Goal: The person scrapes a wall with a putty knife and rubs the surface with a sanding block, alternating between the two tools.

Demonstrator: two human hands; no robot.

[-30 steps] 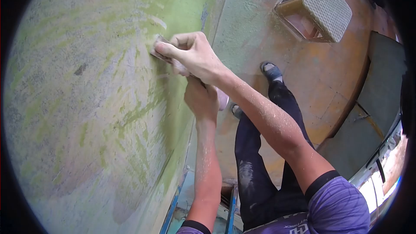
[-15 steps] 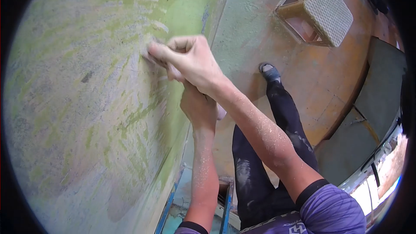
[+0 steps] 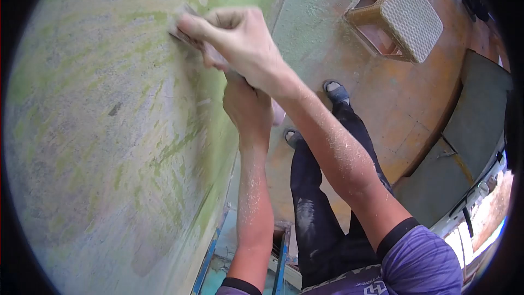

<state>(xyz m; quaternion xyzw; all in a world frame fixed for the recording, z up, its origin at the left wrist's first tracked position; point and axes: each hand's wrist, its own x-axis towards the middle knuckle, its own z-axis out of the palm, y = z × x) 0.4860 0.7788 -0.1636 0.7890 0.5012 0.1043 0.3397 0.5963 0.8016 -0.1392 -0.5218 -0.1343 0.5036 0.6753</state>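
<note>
A scraper point(image 3: 180, 34) with a thin, flat, dusty blade rests with its edge on the green wall point(image 3: 109, 147), mostly hidden by my hands. My right hand point(image 3: 245, 41) is closed near the blade, thumb and fingers pressing it, slightly smeared by motion. Just below, my left hand point(image 3: 248, 101) is wrapped round the lower part of the tool, its fingers turned away from view. The wall's green paint is worn off in pale streaks and patches. Pale flakes cling to both forearms.
A woven-pattern stool point(image 3: 412, 19) stands on the dusty floor point(image 3: 393, 114). Grey panels point(image 3: 475, 109) lie along the right side. Blue metal bars point(image 3: 283, 262) show below, near the wall's base. My sandalled feet point(image 3: 337, 93) are on the floor.
Both hands and the scraper have moved up the wall and slightly left. My second foot now shows beside the left forearm.
</note>
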